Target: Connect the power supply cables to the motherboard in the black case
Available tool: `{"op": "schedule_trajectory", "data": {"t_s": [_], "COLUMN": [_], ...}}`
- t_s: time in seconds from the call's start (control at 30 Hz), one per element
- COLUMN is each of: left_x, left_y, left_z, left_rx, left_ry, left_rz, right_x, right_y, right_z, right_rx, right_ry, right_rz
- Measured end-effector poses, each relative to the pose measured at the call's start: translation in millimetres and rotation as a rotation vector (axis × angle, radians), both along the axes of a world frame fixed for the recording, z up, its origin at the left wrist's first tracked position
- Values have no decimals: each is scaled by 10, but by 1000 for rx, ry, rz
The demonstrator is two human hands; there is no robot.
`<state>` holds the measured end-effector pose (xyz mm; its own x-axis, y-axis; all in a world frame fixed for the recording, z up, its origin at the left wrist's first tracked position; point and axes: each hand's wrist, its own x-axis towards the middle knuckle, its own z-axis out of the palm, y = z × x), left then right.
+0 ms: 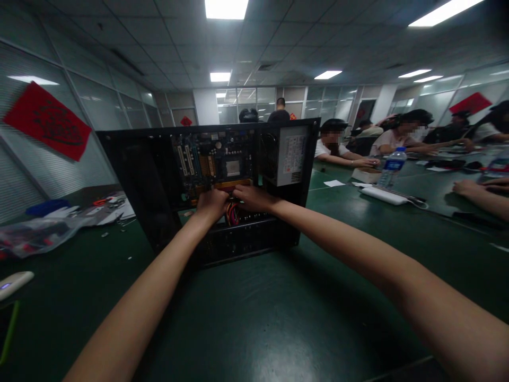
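An open black computer case [207, 127] stands upright on the green table, its inside facing me. In it are a motherboard [218, 151] with a square chip, a power supply [290, 156] at the upper right, and a bundle of coloured cables [233, 215] low in the middle. My left hand [213, 203] is closed with curled fingers at the lower edge of the board, beside orange and yellow slots [238, 185]. Close by, my right hand [254, 198] is closed too, fingers bent over those slots, just above the cables. What the fingertips pinch is hidden.
Left lie a plastic bag [40, 233], papers and small parts, a white device [16, 284] and a green-edged object [8, 331]. Right stand a water bottle [393, 167], a small box [366, 174] and a white power strip-like object [384, 194]. Several people sit along the table.
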<state>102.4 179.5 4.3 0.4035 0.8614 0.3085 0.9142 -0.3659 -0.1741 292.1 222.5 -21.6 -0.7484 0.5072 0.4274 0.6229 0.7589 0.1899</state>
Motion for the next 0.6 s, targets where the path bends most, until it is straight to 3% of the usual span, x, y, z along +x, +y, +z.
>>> {"op": "schedule_trajectory", "data": {"t_s": [0.23,0.6], "left_x": [-9,-87], "left_y": [10,10], "left_z": [-32,-49], "left_rx": [1,-16], "left_ry": [34,15], "left_rz": [26,12], "right_x": [-24,1], "right_y": [174,185], "right_z": [-88,-78], "right_rx": [149,125], "right_ry": [-33,-34], "right_rz": [99,120]}}
